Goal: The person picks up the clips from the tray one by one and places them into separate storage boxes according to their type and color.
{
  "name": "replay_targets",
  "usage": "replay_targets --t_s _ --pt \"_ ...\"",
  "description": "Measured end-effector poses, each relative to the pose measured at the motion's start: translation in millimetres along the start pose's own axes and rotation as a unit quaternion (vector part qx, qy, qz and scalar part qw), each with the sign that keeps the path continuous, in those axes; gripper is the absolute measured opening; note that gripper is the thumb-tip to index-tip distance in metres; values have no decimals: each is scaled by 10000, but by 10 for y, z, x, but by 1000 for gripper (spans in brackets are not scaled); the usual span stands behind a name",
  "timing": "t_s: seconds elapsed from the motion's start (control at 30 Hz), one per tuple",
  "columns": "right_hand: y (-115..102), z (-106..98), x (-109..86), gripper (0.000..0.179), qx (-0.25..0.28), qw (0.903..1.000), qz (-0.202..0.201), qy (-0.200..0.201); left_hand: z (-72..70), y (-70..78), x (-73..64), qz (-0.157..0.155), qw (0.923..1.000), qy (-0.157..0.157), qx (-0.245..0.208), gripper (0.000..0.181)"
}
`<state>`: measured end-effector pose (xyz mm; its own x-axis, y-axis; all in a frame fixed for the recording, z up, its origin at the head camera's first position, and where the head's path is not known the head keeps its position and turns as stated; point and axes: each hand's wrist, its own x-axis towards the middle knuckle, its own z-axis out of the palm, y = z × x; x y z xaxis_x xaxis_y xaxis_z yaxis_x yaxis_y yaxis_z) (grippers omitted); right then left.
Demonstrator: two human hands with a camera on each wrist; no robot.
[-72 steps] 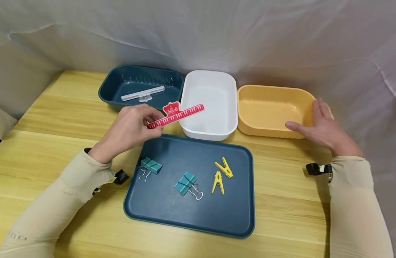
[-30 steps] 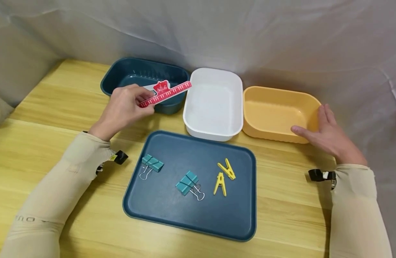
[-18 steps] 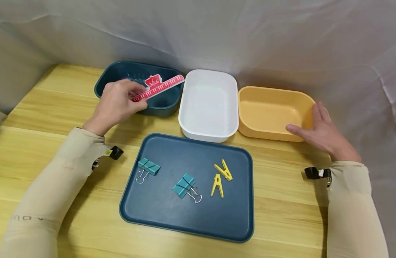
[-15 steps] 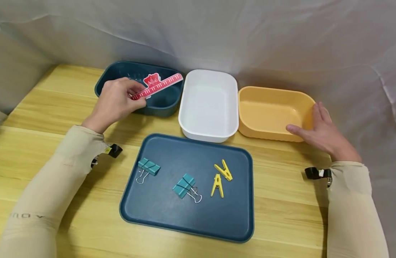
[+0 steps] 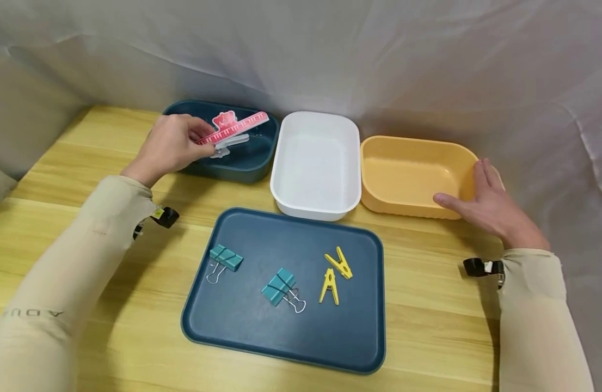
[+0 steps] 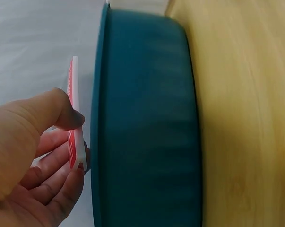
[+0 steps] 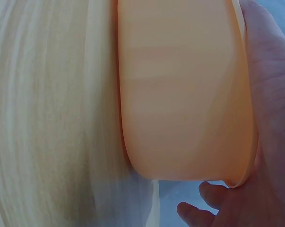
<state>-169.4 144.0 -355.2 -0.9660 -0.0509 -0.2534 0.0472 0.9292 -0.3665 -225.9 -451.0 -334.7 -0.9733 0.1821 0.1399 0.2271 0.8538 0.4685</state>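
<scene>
My left hand (image 5: 171, 142) pinches a long red clip (image 5: 234, 129) with a piano-key pattern, thumb in front and fingers behind. It holds the clip tilted, over the dark blue bin (image 5: 234, 173) at the back left. Partly hidden beneath it, a white clip (image 5: 234, 141) of similar shape lies in that bin. In the left wrist view, the red clip (image 6: 75, 109) shows edge-on beside the bin's rim (image 6: 99, 118). My right hand (image 5: 494, 204) rests on the right end of the yellow bin (image 5: 409, 209), thumb extended along its front rim, gripping nothing.
A white bin (image 5: 315, 163) stands between the blue and yellow ones. In front lies a dark blue tray (image 5: 262, 337) bearing two teal binder clips (image 5: 280, 286) and two yellow clothespins (image 5: 329, 286). Grey cloth (image 5: 330, 54) hangs behind the wooden table (image 5: 438, 326).
My left hand has carried the red clip leftward and back, from near the white bin to over the dark blue bin. My right hand has stayed at the yellow bin.
</scene>
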Motion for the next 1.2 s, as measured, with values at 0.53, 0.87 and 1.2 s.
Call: replay_targets --t_s 0.53,0.87,1.2 --pt "-48 -12 -1 118 -51 9999 16 -95 -141 -309 166 -132 9977 -496 448 38" --pt "-81 4 -12 118 -37 10000 1 -65 -164 -452 238 -314 9922 -998 671 41" --pt "-101 7 -14 118 -23 10000 -39 -48 -167 -529 293 -388 9874 -1227 919 40"
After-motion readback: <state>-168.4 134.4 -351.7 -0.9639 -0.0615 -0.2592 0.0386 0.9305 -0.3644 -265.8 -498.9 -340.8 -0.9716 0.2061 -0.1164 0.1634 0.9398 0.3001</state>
